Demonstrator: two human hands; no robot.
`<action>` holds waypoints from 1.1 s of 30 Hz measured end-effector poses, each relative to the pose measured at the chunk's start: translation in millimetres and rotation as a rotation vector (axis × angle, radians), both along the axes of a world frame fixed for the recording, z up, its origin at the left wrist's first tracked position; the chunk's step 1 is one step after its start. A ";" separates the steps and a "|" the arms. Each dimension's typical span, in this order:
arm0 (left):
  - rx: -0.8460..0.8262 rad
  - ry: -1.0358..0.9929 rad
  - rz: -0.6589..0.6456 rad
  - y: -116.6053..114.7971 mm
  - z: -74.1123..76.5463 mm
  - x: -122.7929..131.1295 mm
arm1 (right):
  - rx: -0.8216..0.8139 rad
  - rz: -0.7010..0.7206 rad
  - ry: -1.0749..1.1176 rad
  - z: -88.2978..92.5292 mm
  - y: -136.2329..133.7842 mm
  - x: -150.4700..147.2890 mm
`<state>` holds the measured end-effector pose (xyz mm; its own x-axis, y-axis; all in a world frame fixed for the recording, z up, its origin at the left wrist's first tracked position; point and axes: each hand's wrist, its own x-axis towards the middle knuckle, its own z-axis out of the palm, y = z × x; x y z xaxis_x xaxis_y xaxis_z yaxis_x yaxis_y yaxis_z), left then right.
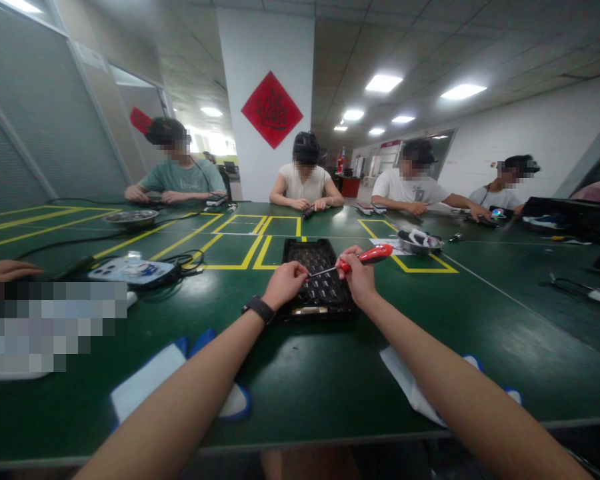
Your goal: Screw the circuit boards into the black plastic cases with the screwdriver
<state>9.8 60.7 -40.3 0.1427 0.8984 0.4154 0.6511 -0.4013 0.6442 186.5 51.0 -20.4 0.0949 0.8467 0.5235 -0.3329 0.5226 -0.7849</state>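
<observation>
My right hand point(359, 279) grips a screwdriver point(379, 253) with a red handle, its thin metal shaft slanting left and slightly down. At the tip of that shaft, the fingers of my left hand point(286, 283) are pinched together. Whether they hold the tip or a small part there is too small to tell. Both hands are above a black tray point(341, 313) lying on the green table, with rows of small shiny pieces inside. A pale label or part shows at the tray's near end. A dark band circles my left wrist.
White-and-blue gloves point(150, 379) lie under my left forearm, and another glove point(413, 385) lies under my right. A phone point(135, 270) with cables is at left. Metal bowls point(131, 219) stand farther off, one holding white items point(420, 239). Several people sit around the yellow-taped table point(300, 373).
</observation>
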 end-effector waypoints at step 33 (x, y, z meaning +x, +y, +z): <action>0.085 0.102 0.137 -5.3 4.2 0.3 | 0.134 0.233 -0.379 27.2 -26.3 -10.8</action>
